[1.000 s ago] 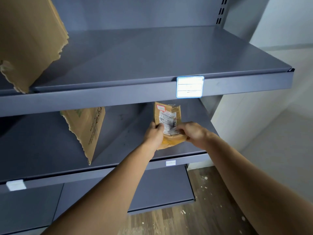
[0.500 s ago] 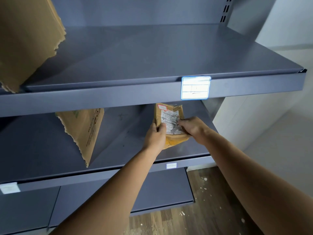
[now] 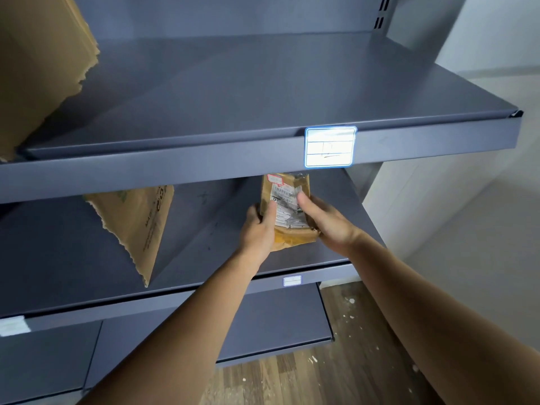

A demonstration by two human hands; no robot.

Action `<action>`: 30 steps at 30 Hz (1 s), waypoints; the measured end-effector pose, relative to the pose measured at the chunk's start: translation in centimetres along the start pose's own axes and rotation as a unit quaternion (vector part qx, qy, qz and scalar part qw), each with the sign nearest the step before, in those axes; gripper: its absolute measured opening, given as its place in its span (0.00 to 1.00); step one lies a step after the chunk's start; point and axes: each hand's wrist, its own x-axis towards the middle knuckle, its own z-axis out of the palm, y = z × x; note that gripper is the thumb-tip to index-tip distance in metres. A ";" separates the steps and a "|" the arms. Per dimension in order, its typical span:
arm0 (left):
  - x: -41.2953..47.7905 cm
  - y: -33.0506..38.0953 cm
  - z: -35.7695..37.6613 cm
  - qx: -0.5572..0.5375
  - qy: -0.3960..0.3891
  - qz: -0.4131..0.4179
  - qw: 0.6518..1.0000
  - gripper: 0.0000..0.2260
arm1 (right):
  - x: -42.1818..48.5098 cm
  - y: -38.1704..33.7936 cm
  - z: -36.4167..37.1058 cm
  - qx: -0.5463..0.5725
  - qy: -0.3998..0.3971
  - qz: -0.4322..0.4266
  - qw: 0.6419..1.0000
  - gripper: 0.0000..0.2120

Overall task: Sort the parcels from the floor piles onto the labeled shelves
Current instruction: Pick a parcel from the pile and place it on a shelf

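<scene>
Both hands are regripping the parcel [image 3: 287,213] rather than moving it. The right hand [image 3: 328,225] is sliding up from the lower corner to the right edge, thumb now across the front, while the left hand [image 3: 257,228] is pinching the left edge. The parcel is staying over the right part of the middle shelf [image 3: 204,247], at 3 o'clock from the cardboard divider [image 3: 137,226], so it is probably being settled for release.

Its shipping label is showing a barcode and print too small to read. At 12 o'clock, the shelf tag [image 3: 330,147] is bearing a handwritten mark I cannot make out.
</scene>
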 end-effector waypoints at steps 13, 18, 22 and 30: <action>0.0 -0.2 -1.9 0.093 -0.065 0.031 0.993 0.14 | -2.1 0.1 0.4 -0.270 0.020 -0.061 0.961 0.32; -0.4 -0.5 -1.6 0.129 -0.066 0.048 0.988 0.20 | -1.9 0.7 1.3 -0.326 0.111 -0.038 0.938 0.25; 0.0 -0.6 -1.4 0.169 -0.054 0.045 0.983 0.24 | -2.1 0.7 2.6 -0.288 0.173 -0.010 0.942 0.30; -4.2 0.0 -2.2 0.196 0.089 0.125 0.969 0.29 | -5.9 -0.2 3.9 -0.193 0.226 0.050 0.953 0.45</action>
